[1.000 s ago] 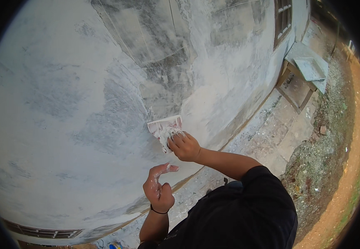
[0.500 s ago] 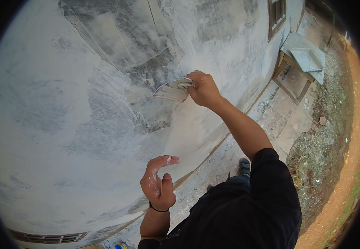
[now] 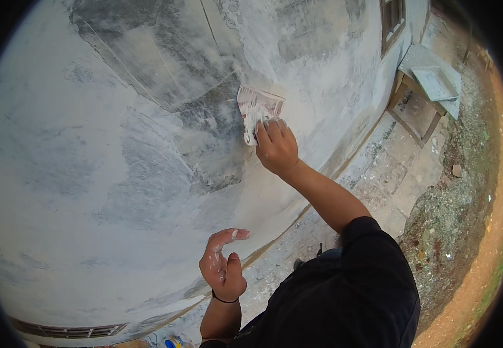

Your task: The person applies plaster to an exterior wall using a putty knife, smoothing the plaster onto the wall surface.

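My right hand (image 3: 277, 145) is closed around a flat plastering scraper (image 3: 261, 104) with a wide blade smeared with white paste. The blade lies against the wall (image 3: 164, 232), at the right edge of a dark grey bare patch (image 3: 211, 133). White, streaky plaster covers much of the wall around that patch. Lower down, my left hand (image 3: 223, 264) hangs in the air with curved fingers and the thumb apart. It holds nothing, and white paste is dabbed on its fingers and palm.
On the right, a small wooden stand (image 3: 417, 110) carries a grey board with a shallow tray (image 3: 435, 83). A barred window (image 3: 392, 23) is at the upper right, a vent grille (image 3: 68, 330) at the lower left. A blue and yellow container (image 3: 172, 343) sits at the bottom edge.
My right hand has turned the scraper from pointing left to pointing up, its broad face now against the wall by the patch's right edge. My left hand has barely moved.
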### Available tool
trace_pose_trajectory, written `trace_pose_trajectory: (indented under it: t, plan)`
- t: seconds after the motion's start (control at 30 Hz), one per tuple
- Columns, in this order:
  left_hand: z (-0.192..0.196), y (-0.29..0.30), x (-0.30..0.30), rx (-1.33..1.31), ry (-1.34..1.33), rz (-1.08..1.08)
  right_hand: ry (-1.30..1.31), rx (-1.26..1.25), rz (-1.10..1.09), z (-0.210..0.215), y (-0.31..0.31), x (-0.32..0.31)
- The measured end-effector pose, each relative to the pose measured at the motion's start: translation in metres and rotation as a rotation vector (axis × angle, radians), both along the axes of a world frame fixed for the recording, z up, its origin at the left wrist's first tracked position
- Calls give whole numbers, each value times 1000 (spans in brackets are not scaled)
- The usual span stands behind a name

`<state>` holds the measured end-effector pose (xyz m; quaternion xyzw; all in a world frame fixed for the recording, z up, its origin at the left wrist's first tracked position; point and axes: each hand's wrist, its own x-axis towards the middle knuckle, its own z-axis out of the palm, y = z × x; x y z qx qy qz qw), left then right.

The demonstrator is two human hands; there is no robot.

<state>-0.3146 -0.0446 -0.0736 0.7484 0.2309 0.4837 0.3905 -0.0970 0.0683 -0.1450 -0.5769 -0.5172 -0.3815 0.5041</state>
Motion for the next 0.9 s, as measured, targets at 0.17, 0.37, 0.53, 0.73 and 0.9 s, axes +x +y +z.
trace_pose_trajectory:
  t: [0.17, 0.37, 0.53, 0.73, 0.9]
  plan:
    - [-2, -2, -5, -22, 51, 2, -7, 1, 87, -30, -2, -58]
    - [-1, -7, 8, -24, 32, -59, -18, -166, 377, -42, -54, -72]
    - [0, -13, 26, -12, 38, -72, 62, -377, 712, -8, -58, -11]
    - [-4, -16, 55, -17, -18, -56, 153, -434, 574, 56, -12, 95]
    - [-11, -22, 82, -46, -22, 13, 188, -392, 495, 99, -34, 127]
